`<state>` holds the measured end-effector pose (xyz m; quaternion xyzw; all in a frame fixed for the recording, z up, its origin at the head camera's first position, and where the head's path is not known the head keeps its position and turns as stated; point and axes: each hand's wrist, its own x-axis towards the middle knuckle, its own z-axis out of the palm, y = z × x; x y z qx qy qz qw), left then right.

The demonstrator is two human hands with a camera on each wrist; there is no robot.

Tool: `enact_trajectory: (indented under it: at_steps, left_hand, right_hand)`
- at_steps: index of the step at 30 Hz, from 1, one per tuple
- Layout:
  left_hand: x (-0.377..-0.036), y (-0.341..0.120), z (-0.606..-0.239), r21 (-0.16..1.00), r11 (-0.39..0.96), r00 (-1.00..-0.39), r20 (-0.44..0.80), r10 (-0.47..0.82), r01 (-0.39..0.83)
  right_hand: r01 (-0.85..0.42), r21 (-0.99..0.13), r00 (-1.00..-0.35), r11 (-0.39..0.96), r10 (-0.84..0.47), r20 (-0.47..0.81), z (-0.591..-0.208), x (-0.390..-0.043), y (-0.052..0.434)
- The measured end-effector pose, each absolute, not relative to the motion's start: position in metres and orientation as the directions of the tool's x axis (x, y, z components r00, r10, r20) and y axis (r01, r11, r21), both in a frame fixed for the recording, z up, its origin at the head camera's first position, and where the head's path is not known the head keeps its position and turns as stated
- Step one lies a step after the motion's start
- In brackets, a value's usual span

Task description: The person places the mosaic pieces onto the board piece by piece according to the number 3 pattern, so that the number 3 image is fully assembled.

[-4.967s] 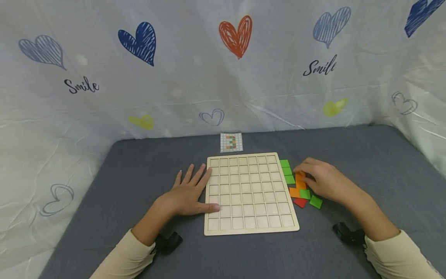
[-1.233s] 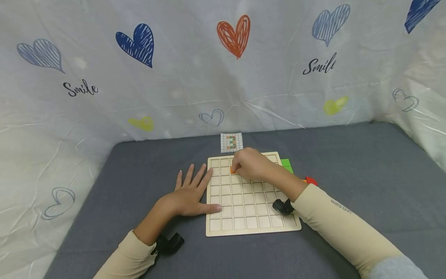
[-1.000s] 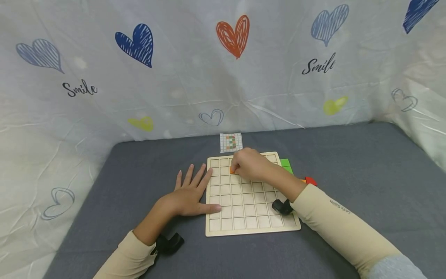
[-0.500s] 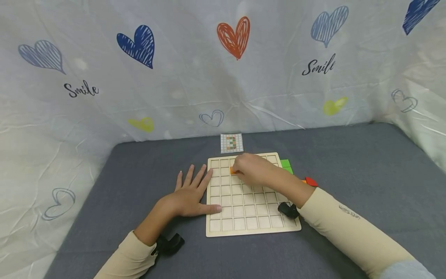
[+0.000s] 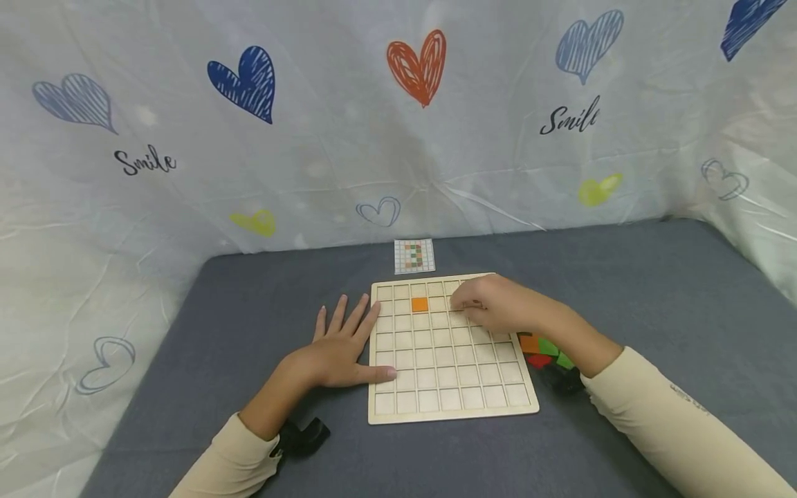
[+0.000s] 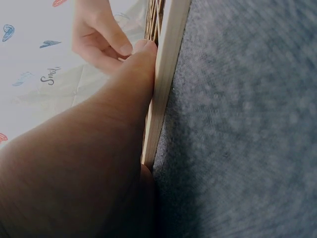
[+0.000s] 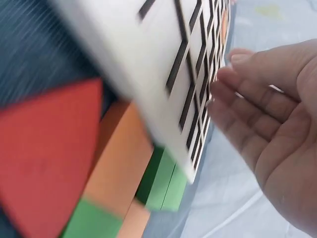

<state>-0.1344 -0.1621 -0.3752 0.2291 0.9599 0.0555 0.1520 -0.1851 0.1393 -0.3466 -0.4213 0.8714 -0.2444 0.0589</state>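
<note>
board (image 5: pixel 445 360): flat on the table (image 5: pixel 623 297), my landmark.
orange tile (image 5: pixel 420 304): seated in the board's second row from the far edge.
my right hand (image 5: pixel 498 310): over the board's far right corner, right of the tile, fingers loosely curled, holding nothing.
my left hand (image 5: pixel 336 346): fingers spread, pressed to the board's left edge.
loose tiles (image 5: pixel 544 347): beside the board's right edge.

- Both arms wear long cream sleeves, snug to the wrist.
- Left hand (image 5: pixel 336 349) bare; a black wrist-mounted camera sits at its cuff.
- Right hand (image 5: pixel 498 309) bare too, same black unit; small dark lettering along that sleeve.
</note>
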Motion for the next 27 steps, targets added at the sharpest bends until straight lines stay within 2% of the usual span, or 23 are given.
enact_trajectory:
  at_steps: [3,16,22,27]
  left_hand:
    - [-0.135,-0.163,-0.377,0.179,0.891,-0.847,-0.279,0.452,0.417]
    - [-0.137,-0.165,-0.382,0.201,0.886,-0.848,-0.266,0.459,0.417]
    - [-0.137,-0.164,-0.382,0.195,0.891,-0.851,-0.27,0.45,0.41]
    - [-0.136,-0.163,-0.377,0.187,0.887,-0.847,-0.267,0.46,0.423]
  right_hand:
    - [-0.684,-0.493,-0.663,0.537,-0.739,0.115,-0.347,-0.186,0.152]
    - [-0.592,-0.377,-0.792,0.712,-0.602,0.105,-0.352,-0.193,0.194]
    - [-0.582,-0.328,-0.805,0.745,-0.584,0.103,-0.355,-0.196,0.201]
    - [-0.57,-0.304,-0.81,0.763,-0.584,0.053,-0.353,-0.196,0.205]
